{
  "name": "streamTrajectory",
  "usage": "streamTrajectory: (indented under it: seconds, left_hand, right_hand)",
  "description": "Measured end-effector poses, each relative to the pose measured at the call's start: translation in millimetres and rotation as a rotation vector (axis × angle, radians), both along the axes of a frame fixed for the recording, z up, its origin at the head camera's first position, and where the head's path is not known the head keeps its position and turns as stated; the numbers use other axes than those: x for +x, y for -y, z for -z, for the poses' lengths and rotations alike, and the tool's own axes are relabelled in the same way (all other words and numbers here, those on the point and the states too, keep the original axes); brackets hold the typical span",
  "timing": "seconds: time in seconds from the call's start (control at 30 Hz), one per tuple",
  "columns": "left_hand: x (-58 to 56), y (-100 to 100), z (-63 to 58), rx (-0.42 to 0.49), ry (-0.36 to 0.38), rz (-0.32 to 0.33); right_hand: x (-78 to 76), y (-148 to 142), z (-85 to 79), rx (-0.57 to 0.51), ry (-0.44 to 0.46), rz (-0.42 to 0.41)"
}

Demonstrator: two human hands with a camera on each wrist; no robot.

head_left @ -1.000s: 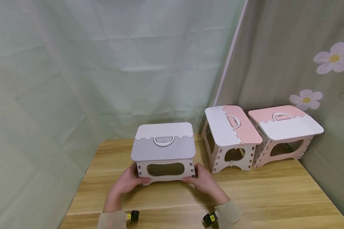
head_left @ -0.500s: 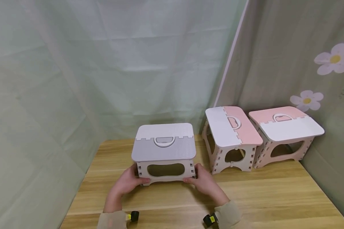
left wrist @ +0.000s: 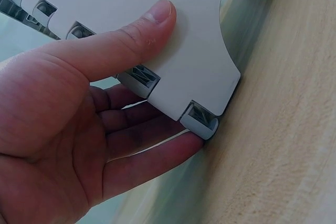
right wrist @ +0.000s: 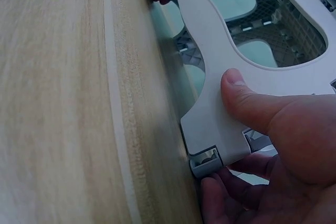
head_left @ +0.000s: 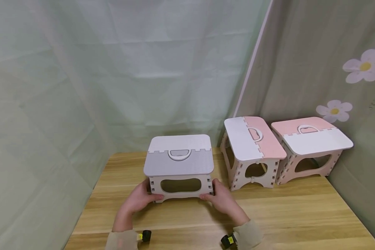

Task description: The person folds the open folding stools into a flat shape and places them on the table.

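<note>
A folding step stool [head_left: 178, 163] with a white and grey top and a carry handle stands unfolded on the wooden table. My left hand [head_left: 139, 198] grips its front left leg, thumb on the front panel and fingers round the side. At the front right leg my right hand [head_left: 221, 198] holds on the same way. In the left wrist view the thumb [left wrist: 149, 22] presses the pale panel [left wrist: 194, 61] beside its hinge slots. The right wrist view has the other thumb [right wrist: 239, 90] on the panel near the oval opening, with the fingers partly hidden behind the leg.
Two pink and white folding stools, one turned sideways [head_left: 253, 139] and one at the far right [head_left: 312, 137], stand close together on the table [head_left: 284, 215]. Pale curtains [head_left: 175, 69] hang behind and on the left; a grey flowered curtain [head_left: 300, 69] hangs at the right.
</note>
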State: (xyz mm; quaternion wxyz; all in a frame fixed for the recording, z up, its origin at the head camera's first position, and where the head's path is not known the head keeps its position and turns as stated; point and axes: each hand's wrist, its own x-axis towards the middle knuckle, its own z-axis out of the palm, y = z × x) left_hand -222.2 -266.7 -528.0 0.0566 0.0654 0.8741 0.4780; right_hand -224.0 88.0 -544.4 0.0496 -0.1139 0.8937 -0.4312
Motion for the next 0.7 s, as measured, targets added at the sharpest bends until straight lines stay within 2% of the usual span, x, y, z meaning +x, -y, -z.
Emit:
streamTrajectory:
  seconds: [0.7]
  left_hand:
    - [0.1, 0.0, -1.1, -0.004, 0.004, 0.015]
  right_hand:
    - [-1.4, -0.3, 2.9, -0.017, -0.008, -0.009]
